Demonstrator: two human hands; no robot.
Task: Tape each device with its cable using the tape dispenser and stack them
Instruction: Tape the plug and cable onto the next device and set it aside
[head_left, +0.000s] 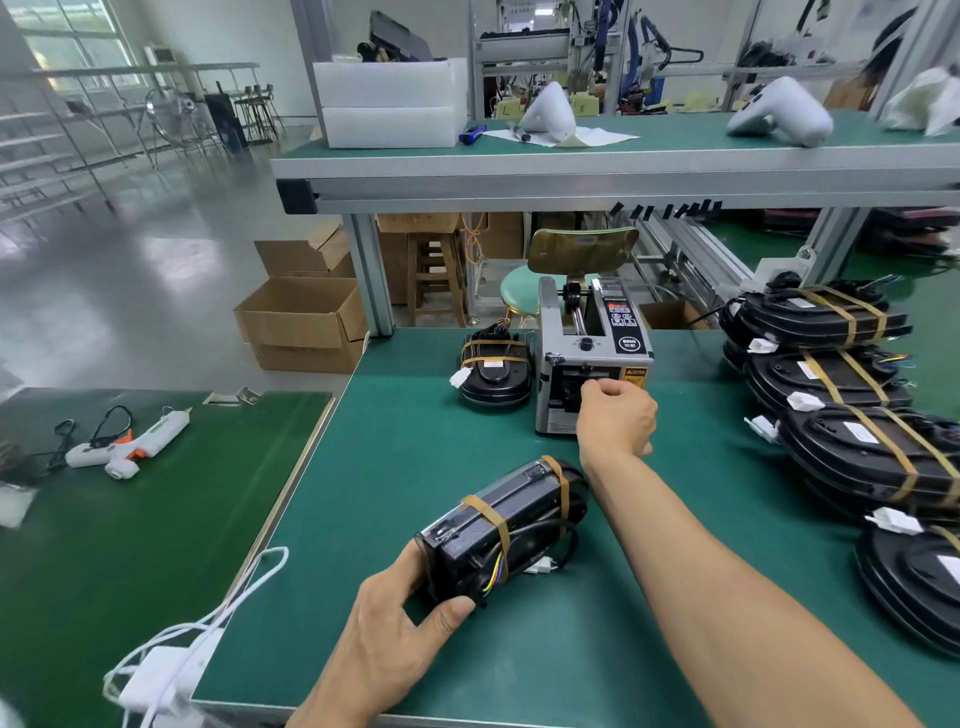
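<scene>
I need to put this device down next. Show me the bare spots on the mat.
Free: the mat between the single taped device, the held device and the mat's left edge; also the near strip right of the right forearm. Crowded: the right side, with the row of taped devices, and around the tape dispenser.

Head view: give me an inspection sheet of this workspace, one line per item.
Surface: green bench mat, upper shelf behind.
Job's things: held device with two tape bands; tape dispenser; one taped device left of it; stack of taped devices at right.
Clutter: glue gun on the left table; white handheld units on the shelf.
Grippers: left hand grips the held device; right hand pinches at the dispenser's outlet.
Cables: white cord at the bench's left edge.
Surroundings: cardboard boxes, stool.
</scene>
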